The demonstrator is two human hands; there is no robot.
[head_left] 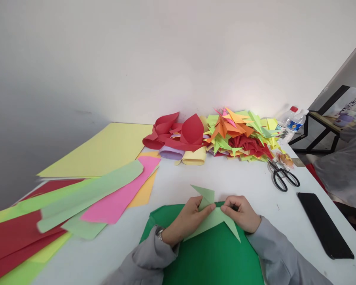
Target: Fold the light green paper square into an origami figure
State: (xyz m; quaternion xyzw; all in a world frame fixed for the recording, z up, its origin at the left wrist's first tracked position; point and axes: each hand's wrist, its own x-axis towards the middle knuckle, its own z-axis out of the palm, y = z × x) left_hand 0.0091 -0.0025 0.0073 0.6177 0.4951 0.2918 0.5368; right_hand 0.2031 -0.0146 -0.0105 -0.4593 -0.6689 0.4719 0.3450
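Pale green folded paper (215,219) is held between my two hands, its pointed flaps sticking out at the top and at the lower right. My left hand (190,217) pinches it from the left, thumb and fingers closed on the paper near its middle. From the other side, my right hand (240,211) pinches the upper right part between thumb and fingertips. Under the hands lies a sheet of dark green paper (213,259) at the table's near edge. A little of the folded paper is covered by my fingers.
Coloured paper strips, one pink (121,194), spread on the left beside a large yellow sheet (97,148). Rolled red paper (191,132) and a pile of folded paper shapes (243,136) stand by the wall. Scissors (281,176), a black phone-like slab (324,225) and bottles (295,122) lie right.
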